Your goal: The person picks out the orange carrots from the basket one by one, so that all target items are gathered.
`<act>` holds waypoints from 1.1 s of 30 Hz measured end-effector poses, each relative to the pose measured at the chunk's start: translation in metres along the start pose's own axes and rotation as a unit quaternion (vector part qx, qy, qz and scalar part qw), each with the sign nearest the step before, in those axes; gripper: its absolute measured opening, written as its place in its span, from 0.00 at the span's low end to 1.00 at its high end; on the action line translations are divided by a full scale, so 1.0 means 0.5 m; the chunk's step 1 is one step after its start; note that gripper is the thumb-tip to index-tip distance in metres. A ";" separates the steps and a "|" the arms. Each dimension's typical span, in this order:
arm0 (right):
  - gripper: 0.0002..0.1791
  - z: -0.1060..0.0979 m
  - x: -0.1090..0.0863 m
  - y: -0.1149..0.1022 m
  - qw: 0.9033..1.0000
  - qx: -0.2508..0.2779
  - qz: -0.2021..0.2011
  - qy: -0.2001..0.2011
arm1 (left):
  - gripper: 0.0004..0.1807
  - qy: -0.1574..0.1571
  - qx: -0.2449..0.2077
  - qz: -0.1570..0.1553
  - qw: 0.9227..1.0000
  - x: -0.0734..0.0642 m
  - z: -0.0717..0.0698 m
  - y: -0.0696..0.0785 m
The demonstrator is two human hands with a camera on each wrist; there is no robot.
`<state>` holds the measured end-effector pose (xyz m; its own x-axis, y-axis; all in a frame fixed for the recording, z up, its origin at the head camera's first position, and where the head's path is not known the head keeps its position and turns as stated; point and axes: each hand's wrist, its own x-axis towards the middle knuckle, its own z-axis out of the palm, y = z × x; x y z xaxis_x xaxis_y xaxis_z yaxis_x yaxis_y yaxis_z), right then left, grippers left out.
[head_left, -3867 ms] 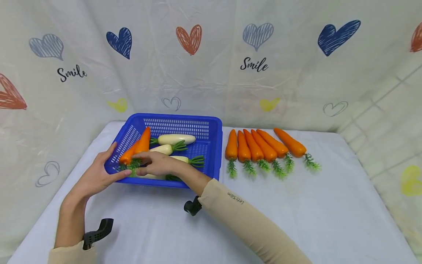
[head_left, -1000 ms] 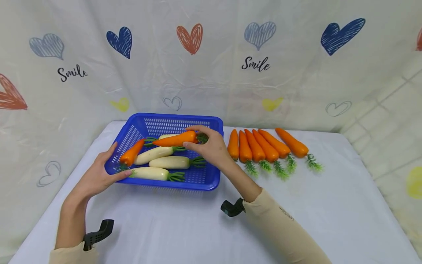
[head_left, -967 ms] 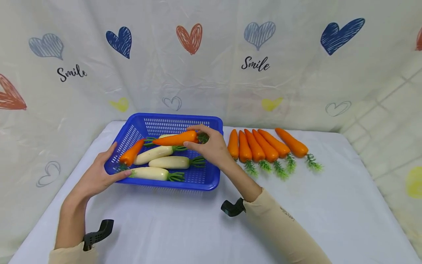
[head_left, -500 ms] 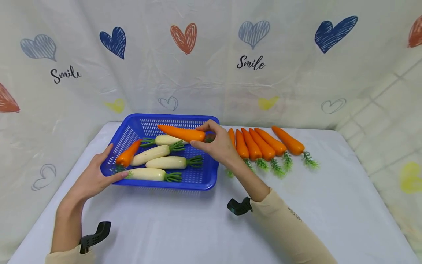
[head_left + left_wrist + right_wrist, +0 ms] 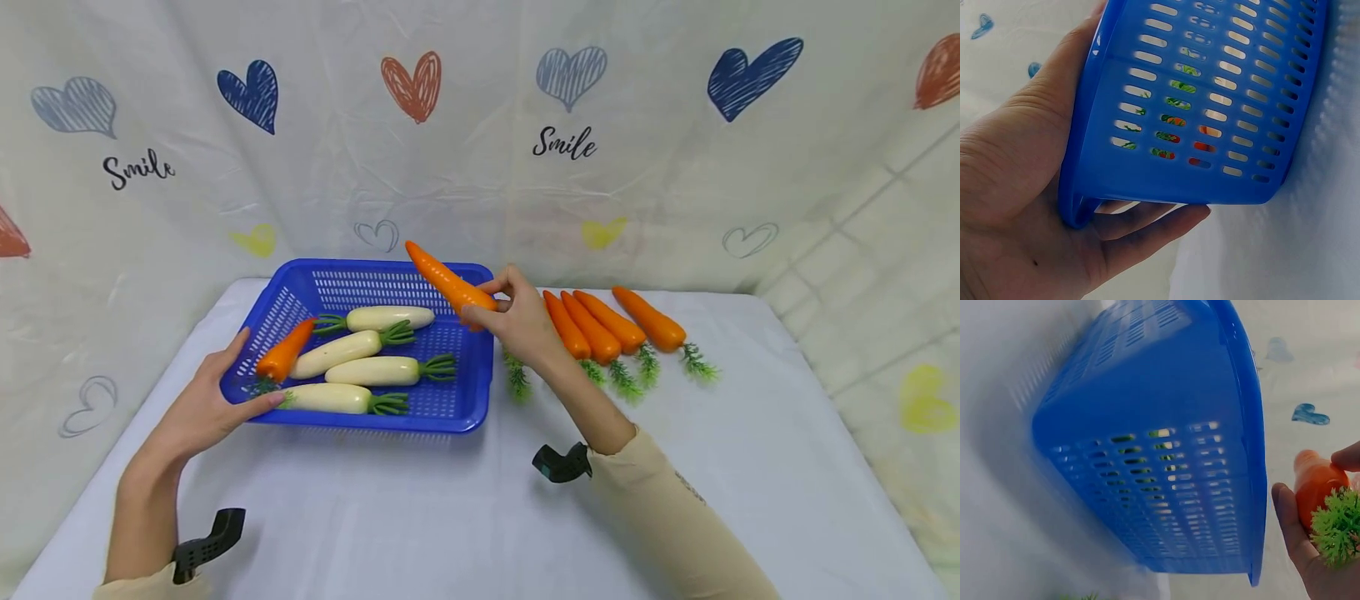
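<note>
My left hand (image 5: 201, 408) grips the left front corner of a blue slotted basket (image 5: 420, 426); in the left wrist view its thumb side lies along the rim and fingers reach beneath. My right hand (image 5: 525, 321) pinches an orange carrot (image 5: 444, 277) by its thick end, over the basket's right rim, tip pointing up and left. The right wrist view shows that carrot's green leafy top (image 5: 1338, 528) against the palm. Inside the basket, another carrot (image 5: 285, 354) leans at the left, beside several white radishes (image 5: 375, 372) with green stems.
Several carrots (image 5: 592, 329) lie in a row on the white-covered table (image 5: 405, 517) right of the basket, leafy ends toward me. My right forearm partly hides the row's left end. A white curtain (image 5: 480, 200) with printed hearts hangs behind.
My right hand has lifted the carrot out of the basket, moving it up and right and turning its tip upward. My left hand has stayed on the basket corner.
</note>
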<state>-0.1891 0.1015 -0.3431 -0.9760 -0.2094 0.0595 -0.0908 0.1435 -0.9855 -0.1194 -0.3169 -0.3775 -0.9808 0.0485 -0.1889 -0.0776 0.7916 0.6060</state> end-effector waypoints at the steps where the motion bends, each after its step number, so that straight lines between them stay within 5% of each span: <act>1: 0.20 -0.004 0.000 0.002 1.000 0.001 0.001 0.002 | 0.62 0.000 0.001 0.000 1.000 -0.002 -0.001 0.000; 33: 0.27 -0.148 -0.025 0.044 0.999 0.016 -0.006 0.048 | 0.63 0.003 0.001 0.001 1.000 -0.001 0.000 0.000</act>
<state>-0.1936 0.1791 -0.3537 -0.9896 -0.1167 0.0840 -0.0970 0.1099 -0.9892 -0.1191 -0.3171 -0.3776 -0.9820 0.0461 -0.1830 -0.0754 0.7931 0.6045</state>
